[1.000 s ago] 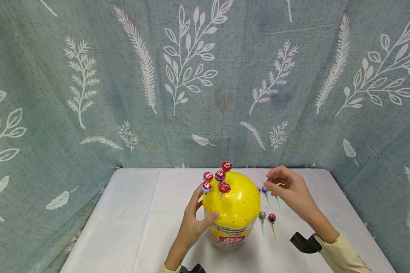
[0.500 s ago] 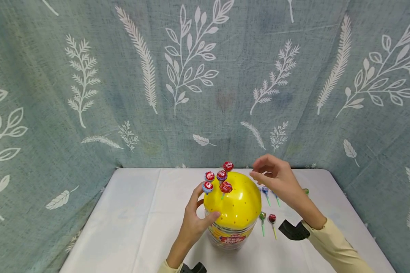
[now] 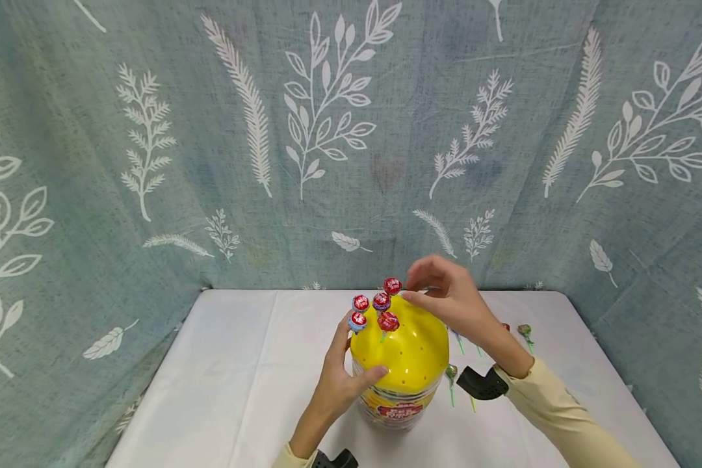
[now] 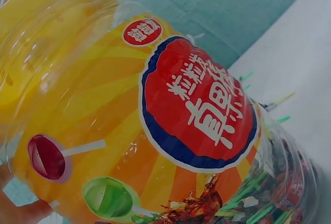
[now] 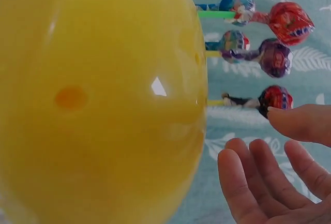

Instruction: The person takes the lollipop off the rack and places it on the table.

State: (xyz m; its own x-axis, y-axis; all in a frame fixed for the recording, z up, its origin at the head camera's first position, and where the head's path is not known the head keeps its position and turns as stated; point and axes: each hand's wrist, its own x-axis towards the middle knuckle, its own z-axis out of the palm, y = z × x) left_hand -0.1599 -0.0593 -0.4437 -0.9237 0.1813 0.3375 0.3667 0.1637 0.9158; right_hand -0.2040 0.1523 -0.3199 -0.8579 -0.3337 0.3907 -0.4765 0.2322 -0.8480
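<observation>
A clear candy jar (image 3: 400,411) with a holed yellow dome lid (image 3: 409,354) stands upright on the table. My left hand (image 3: 335,383) holds its upper left side, thumb on the dome's front. Several wrapped lollipops stick up from the lid's left part, among them a red one (image 3: 392,286) at the back. Beside that lollipop is my right hand (image 3: 452,298), fingers loosely bent. In the right wrist view its thumb overlaps a dark red lollipop (image 5: 276,100); the other fingers are apart from it, and contact is unclear. Sticks and wrappers show through the jar wall (image 4: 289,182).
Loose lollipops lie on the white table (image 3: 222,377) right of the jar, including a green one (image 3: 451,374) and another green one (image 3: 525,330); my right forearm partly covers others. A patterned grey-green curtain (image 3: 246,221) hangs behind the table.
My right hand has moved left, from above the loose lollipops to the back of the dome beside the standing ones. My left hand keeps its hold on the jar.
</observation>
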